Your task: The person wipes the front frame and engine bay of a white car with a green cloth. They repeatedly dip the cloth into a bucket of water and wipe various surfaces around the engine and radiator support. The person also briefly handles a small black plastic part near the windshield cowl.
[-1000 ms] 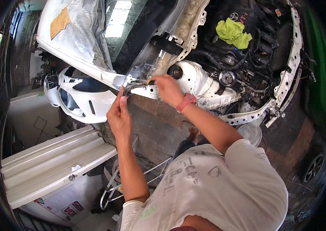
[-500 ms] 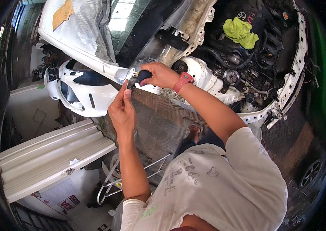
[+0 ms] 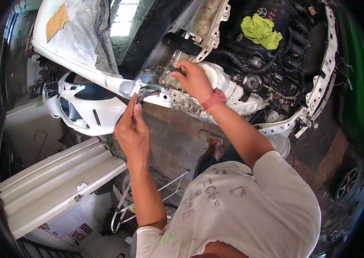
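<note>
My left hand (image 3: 133,131) pinches a small dark grey metal bracket (image 3: 147,92) between thumb and fingers. The bracket lies against the white body edge (image 3: 126,86) of a car, close to the windscreen corner. My right hand (image 3: 194,79), with a red watch (image 3: 214,99) on its wrist, is raised over the engine bay's near corner. Its fingers are closed round a short black-handled tool (image 3: 176,69); the tool's working end cannot be made out. A gap separates this tool from the bracket.
A yellow-green cloth (image 3: 261,32) lies on the engine. A loose white bumper (image 3: 91,105) stands at the left, above a ribbed cream panel (image 3: 61,174). Near my left elbow is a metal-tube frame (image 3: 121,210). A patterned mat (image 3: 169,142) covers the floor beside the car.
My right hand has moved right and slightly up, taking the black-handled tool away from the bracket. My left hand has shifted slightly left and down, still holding the bracket.
</note>
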Tool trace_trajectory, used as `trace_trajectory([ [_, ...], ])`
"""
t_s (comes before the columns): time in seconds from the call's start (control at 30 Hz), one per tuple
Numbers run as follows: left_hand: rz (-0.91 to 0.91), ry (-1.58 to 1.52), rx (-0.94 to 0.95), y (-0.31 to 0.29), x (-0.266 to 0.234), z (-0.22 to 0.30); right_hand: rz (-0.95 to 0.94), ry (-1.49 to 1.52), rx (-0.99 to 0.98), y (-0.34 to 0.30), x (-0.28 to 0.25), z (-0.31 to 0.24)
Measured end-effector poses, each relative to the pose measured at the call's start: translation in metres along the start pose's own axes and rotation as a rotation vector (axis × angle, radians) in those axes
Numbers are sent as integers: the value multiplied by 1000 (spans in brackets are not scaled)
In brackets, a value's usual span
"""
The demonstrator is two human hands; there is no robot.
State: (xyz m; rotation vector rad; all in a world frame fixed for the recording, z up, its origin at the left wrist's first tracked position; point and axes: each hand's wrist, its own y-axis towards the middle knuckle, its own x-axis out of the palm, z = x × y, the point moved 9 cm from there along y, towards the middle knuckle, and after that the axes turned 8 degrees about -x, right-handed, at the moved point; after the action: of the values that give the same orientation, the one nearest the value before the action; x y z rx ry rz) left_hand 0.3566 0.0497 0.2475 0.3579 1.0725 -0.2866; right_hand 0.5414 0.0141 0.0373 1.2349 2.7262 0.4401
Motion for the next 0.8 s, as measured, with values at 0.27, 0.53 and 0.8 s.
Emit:
trace_trajectory([
  [0.27, -39, -62, -95, 1, 5, -17, -452, -229, -153, 25, 89, -8],
  [0.53, -62, -1, -119, 4, 5, -10, -464, -354, -58, 47, 109, 37],
  [0.8, -66, 0, -60, 6, 7, -9, -1004, -489, 7, 12, 197, 84],
])
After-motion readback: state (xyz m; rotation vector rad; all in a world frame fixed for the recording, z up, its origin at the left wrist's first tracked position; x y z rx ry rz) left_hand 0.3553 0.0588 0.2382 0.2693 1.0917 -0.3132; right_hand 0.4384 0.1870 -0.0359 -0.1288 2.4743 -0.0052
